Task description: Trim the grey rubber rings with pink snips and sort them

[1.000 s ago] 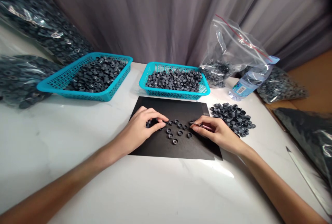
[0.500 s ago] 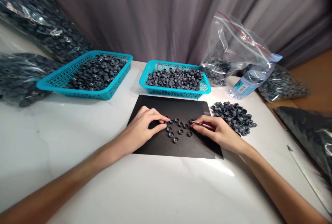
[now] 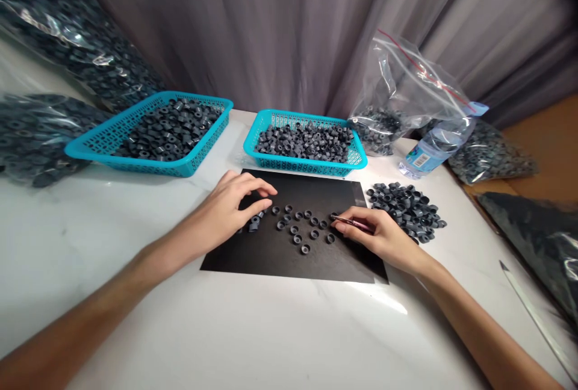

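The left hand (image 3: 232,200) has drawn back leftward from the small dark caps (image 3: 315,234) scattered on the black mat (image 3: 271,263), thumb and forefinger parted around nothing visible, while the right hand (image 3: 382,232) still pinches pink tweezers (image 3: 356,223).

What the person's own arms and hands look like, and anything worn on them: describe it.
The left hand and right hand are ungloved, with slim fingers and no visible rings. The left forearm and right forearm are slender and bare, with no sleeve, watch, bracelet or marking visible.
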